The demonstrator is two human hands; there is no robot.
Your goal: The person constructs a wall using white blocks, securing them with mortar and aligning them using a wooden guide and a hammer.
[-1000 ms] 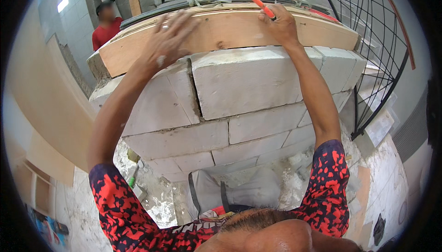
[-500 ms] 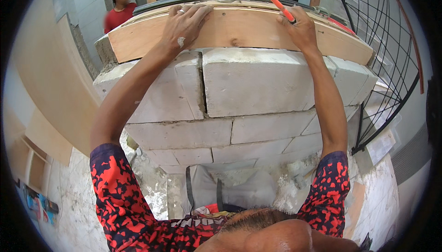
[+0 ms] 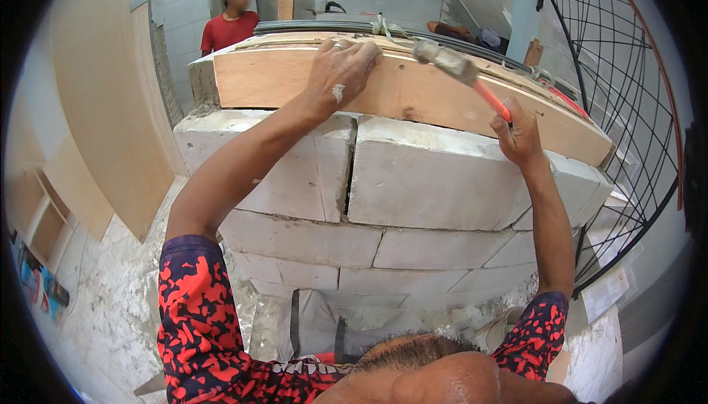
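Observation:
My right hand [image 3: 522, 135] grips the orange-red handle of a hammer [image 3: 490, 97], whose worn grey head, slightly blurred, is raised near the top edge of a long wooden board [image 3: 435, 98]. The board stands on edge along the top of a wall of white blocks [image 3: 435, 171]. At the board's top edge, left of the hammer head, my left hand [image 3: 343, 72] has its fingers bent and drawn together. Whatever small thing they may pinch is hidden. A ring sits on one finger, and a pale smear marks the back of that hand.
Thin dark rods [image 3: 310, 26] lie behind the board. A black metal grille [image 3: 627, 87] stands at the right, and large plywood sheets [image 3: 96, 101] lean at the left. A person in a red shirt [image 3: 228, 33] is at the far left.
My right hand has come down and nearer, bringing the hammer head into view by the board. My left fingers have drawn closer together at the top edge. The whole view has shifted.

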